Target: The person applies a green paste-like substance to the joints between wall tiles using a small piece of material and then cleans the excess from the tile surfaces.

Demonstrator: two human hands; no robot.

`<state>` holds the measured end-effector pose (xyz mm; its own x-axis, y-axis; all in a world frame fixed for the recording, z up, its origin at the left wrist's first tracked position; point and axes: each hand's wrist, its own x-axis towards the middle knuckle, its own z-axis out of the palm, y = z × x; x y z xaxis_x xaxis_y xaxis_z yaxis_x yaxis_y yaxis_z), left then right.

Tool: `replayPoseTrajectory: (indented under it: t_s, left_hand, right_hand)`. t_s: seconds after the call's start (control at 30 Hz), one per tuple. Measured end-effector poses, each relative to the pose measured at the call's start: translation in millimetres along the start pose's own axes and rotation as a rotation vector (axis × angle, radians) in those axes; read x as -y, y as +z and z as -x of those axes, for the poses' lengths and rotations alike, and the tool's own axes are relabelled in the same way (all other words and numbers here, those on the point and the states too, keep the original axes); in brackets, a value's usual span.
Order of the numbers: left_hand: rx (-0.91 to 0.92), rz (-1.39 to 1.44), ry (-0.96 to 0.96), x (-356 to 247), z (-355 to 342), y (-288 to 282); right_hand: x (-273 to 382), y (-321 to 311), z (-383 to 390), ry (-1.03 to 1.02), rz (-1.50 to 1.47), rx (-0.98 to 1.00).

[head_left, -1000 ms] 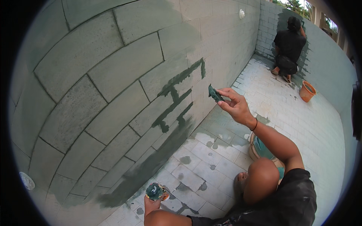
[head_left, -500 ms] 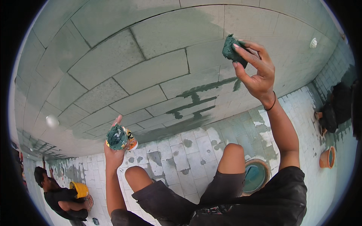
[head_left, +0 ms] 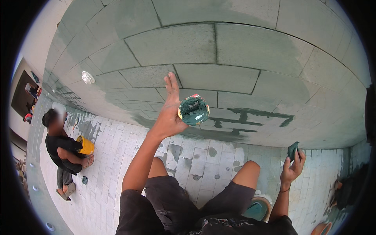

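My left hand [head_left: 170, 117] holds a small cup [head_left: 194, 109] of thick dark green paste at the middle of the view, with two fingertips stretched up against or just in front of the tiled wall [head_left: 237, 45]. My right hand [head_left: 292, 169] is lower at the right, pinching a green paste-coated pad [head_left: 293, 150] near the wall's foot. Dark green smears [head_left: 250, 117] lie along some joints of the wall, right of the cup. My bent knees point toward the wall.
A person [head_left: 58, 149] in dark clothes squats at left beside a yellow bucket [head_left: 87, 145]; another [head_left: 350, 184] is at far right. A basin [head_left: 266, 207] of green liquid sits by my right knee, an orange bucket [head_left: 321, 229] at lower right. A white round fitting [head_left: 88, 77] is on the wall.
My left hand with the cup has risen toward the middle of the view. My right hand with the pad has dropped low to the right. The view has turned leftward.
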<state>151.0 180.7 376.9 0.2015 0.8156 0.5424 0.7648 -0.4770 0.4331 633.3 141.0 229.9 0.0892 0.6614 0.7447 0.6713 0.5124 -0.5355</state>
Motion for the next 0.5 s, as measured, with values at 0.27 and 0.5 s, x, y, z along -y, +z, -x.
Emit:
replayPoseTrajectory:
  t_s: [0.27,0.5]
  left_hand:
    - [0.081,0.156,-0.022,12.1,3.1,-13.9]
    - [0.1,0.217,-0.014,9.2,-3.5,-16.9]
  right_hand:
    - [29.6,-2.7,144.2,0.951,-0.362,-0.23]
    - [50.4,20.0,119.1,0.858,-0.583,-0.328]
